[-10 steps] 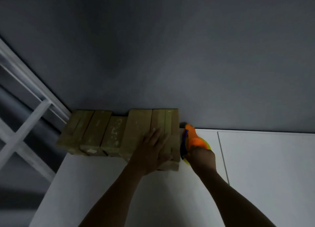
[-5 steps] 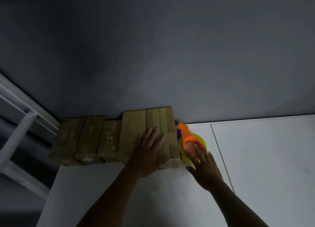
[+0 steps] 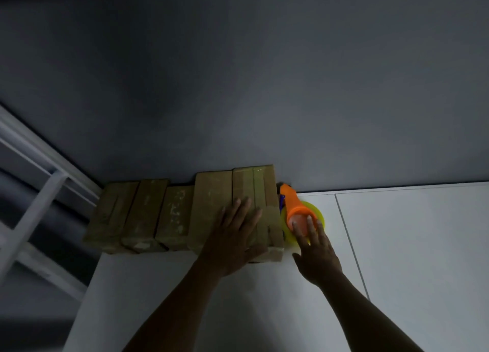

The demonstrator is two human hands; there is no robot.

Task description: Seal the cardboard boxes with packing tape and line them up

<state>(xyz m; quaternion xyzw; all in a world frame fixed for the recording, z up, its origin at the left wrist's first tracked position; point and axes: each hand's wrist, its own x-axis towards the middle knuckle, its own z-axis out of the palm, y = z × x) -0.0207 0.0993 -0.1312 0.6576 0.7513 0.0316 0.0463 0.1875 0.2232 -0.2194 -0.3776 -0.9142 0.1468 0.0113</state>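
The tape dispenser (image 3: pixel 300 215) lies beside the end box (image 3: pixel 264 193) at the desk's (image 3: pixel 397 245) back edge, its orange handle (image 3: pixel 289 202) running toward that edge. My right hand (image 3: pixel 316 256) is nearer, fingers (image 3: pixel 310 227) straight, tips touching the handle. My left hand (image 3: pixel 232 238) presses flat on that box.

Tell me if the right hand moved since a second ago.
Yes: the right hand opened and drew back along the tape dispenser, toward you, relative to the end box.

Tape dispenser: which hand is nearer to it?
Right. The right hand has straight fingers on the orange handle end of the tape dispenser. The left hand lies flat on the rightmost cardboard box, just left of the dispenser, not touching it.
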